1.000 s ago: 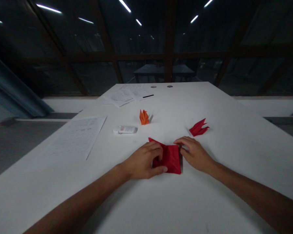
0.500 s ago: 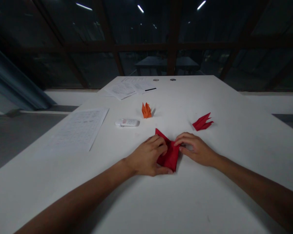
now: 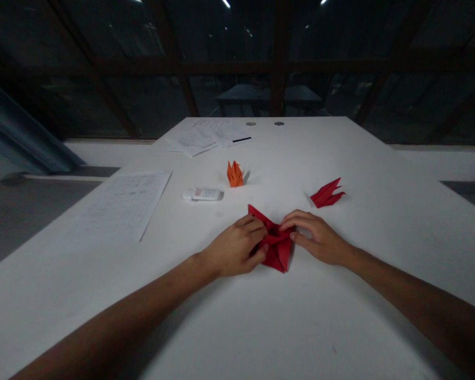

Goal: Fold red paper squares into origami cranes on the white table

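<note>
While both hands work at the red paper (image 3: 277,256), its top layer stands lifted and creased toward the 6 o'clock corner, where half a second ago it showed a smooth face. The left hand (image 3: 235,248) is clamped on its 9 o'clock side; its thumb has moved up from the lower edge onto the raised fold. The right hand (image 3: 320,238) touches the 3 o'clock side with its fingertips; whether they pinch it, I cannot tell.

From the red paper, an orange bird (image 3: 235,175) stands near 11 o'clock, a white tube (image 3: 203,195) lies at 10 and a red bird (image 3: 328,193) at 1 to 2. The tube bears a reddish mark and small print, too small to read; so are the lines on the sheet (image 3: 122,203) between 9 and 10.

White worktop (image 3: 277,327) stretches at 6 o'clock, between the forearms; its far edge runs at 12, well apart from the hands.
</note>
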Tool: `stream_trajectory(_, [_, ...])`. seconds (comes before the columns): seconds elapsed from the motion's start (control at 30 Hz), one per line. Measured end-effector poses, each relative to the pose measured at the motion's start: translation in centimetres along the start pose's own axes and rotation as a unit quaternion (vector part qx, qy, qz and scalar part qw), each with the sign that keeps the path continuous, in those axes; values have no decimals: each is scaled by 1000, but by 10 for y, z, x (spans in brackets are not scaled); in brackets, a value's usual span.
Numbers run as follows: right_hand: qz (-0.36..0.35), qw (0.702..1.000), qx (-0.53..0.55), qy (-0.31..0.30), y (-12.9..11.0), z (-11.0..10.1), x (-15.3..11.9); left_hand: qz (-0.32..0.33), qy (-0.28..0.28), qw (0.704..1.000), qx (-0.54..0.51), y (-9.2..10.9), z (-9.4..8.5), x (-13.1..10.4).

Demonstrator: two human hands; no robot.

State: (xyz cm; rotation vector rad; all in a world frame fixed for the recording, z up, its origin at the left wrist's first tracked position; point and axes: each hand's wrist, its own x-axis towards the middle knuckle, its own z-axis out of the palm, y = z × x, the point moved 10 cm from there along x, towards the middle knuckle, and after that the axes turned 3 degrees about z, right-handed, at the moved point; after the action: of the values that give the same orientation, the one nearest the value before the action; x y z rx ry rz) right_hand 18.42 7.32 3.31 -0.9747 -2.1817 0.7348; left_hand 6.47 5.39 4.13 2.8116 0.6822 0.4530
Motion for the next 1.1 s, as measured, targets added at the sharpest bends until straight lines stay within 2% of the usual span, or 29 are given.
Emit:
stream_trajectory(0.13, [15, 1000, -17, 13, 4, 1, 0, -69, 42, 996, -45, -14, -5, -1])
stream_trajectory(0.23, [71, 995, -37, 55, 14, -2, -1, -148, 79, 981, -92, -32, -9, -6])
stream_trajectory(0.37, [160, 979, 14, 126, 26, -7, -7, -198, 136, 959, -152, -43, -12, -13])
stream_trajectory(0.47, [194, 967, 52, 159, 27, -5, -14, -235, 145, 943, -187, -46, -9, -15])
stream_trajectory(0.63, [193, 966, 50, 166, 16, 2, -18, -242, 154, 923, -255, -37, -9, -11])
stream_trajectory(0.83, [187, 969, -21, 158, 9, 3, -17, -258, 164, 941, -144, -28, -25, -8])
stream_trajectory(0.97, [203, 964, -64, 159, 9, 3, -17, -282, 181, 934, -119, -30, -34, -10])
stream_trajectory(1.03, [187, 963, -118, 157, 3, 4, -17, -289, 183, 931, -128, -31, -35, -10])
stream_trajectory(1.1, [142, 963, -177, 147, -10, 7, -16, -288, 181, 930, -140, -32, -34, -10])
